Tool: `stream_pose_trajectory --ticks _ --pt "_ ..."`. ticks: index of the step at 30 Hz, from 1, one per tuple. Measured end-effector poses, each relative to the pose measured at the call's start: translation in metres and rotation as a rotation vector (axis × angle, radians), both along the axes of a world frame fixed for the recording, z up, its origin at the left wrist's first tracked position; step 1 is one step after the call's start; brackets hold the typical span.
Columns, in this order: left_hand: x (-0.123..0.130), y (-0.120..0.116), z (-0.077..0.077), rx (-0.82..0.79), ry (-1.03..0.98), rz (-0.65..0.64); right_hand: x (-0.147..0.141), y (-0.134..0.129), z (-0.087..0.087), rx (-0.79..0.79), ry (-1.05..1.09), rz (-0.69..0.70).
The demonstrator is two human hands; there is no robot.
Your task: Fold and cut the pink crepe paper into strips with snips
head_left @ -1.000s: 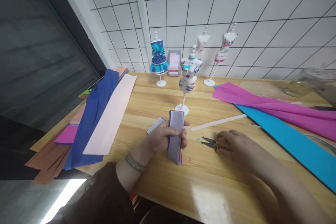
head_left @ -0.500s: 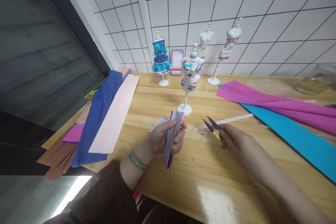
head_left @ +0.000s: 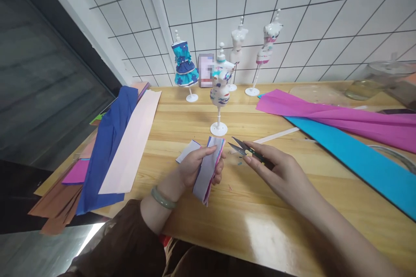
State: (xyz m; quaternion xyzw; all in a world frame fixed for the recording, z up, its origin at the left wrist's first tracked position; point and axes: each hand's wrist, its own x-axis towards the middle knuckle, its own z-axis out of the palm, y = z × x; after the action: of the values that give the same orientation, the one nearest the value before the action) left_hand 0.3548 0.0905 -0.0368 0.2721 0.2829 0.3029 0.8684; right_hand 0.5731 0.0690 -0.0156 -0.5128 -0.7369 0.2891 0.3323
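Observation:
Folded strips of crepe paper [head_left: 208, 171], pale lilac outside with pink and purple at the edge, stand upright in my left hand [head_left: 194, 168]. The thumb presses on the front face and the fingers wrap behind. My right hand [head_left: 276, 162] grips a pair of thread snips [head_left: 243, 148], blades parted and pointing left toward the paper, not touching it. Just behind my left hand lies a pale folded piece [head_left: 188, 151] with a blue edge. A white strip [head_left: 276, 135] lies behind the snips, and tiny blue scraps [head_left: 239, 163] lie near the blades.
A paint-marked mini dress form [head_left: 219, 91] stands before me. Behind it are a form in a blue dress [head_left: 185, 67], two white forms [head_left: 239, 45] [head_left: 268, 43] and a phone [head_left: 206, 70]. Coloured sheets [head_left: 130, 143] lie left; magenta [head_left: 308, 106] and turquoise sheets [head_left: 351, 160] lie right.
My right hand has brought the snips left, closer to the folded paper, and its grip has turned. The paper has tilted slightly in my left hand. The whole view has shifted a little.

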Motion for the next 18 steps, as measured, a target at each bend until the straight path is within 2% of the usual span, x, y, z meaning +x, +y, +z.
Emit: stream_pose_trajectory --ticks 18 --pt "0.0029 0.0012 -0.0018 -0.018 0.037 -0.052 -0.0048 -0.0029 0.0066 0.014 -0.046 0.025"
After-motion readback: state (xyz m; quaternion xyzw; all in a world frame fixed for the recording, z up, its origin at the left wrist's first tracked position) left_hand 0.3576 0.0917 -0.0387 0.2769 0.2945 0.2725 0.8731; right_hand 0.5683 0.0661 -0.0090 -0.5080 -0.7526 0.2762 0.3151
